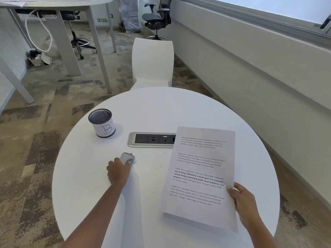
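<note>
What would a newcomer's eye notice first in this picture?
Most likely the printed sheet, which the right hand holds by its right edge over the near right part of the round white table. Next, the left hand gripping a small silver object near the table's middle, with the black mesh cup marked B beyond it.

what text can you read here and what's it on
"EXIT": green wall sign.
"B": paper label on the mesh cup; next mark unclear.
"Village life is a peaceful, close-knit, and nature-connected way of living": opens each paragraph on the sheet in the right hand.
Socket panel: nothing legible.
</note>
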Tool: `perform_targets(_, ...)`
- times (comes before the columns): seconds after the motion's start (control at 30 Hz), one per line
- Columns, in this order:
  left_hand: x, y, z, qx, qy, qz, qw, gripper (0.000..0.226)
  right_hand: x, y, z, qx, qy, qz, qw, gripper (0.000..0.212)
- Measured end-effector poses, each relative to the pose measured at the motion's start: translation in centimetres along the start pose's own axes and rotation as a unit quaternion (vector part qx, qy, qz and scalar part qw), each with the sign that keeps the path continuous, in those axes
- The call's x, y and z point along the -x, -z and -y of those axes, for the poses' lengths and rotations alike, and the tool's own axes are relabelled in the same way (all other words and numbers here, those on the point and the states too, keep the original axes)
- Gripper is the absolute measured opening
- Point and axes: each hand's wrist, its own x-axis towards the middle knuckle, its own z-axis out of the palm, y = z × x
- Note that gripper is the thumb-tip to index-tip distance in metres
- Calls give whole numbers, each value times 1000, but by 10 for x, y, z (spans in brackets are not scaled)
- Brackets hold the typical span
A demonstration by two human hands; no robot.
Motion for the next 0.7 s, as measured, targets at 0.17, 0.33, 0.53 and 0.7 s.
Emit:
perform_targets(0.17, 1, -1, -1, 0, -8, -10, 1000, 42, -1, 0, -3, 2, -5, 5, 1000, 22)
perform_targets(0.33, -1, -4, 1, -2, -14, -17, 1000, 40, -3, 1, -4, 2, -2, 6, 1000, 20)
perform_targets(0.53, -1, -4, 1, 1, -7, -14, 1000, 41, -4, 4, -5, -2, -7, 1, 1000, 19)
perform_targets(0.7, 8, -7, -11, -10, -133, -107, 985, 48, -3, 6, -1, -12, -8, 7, 1000, 20)
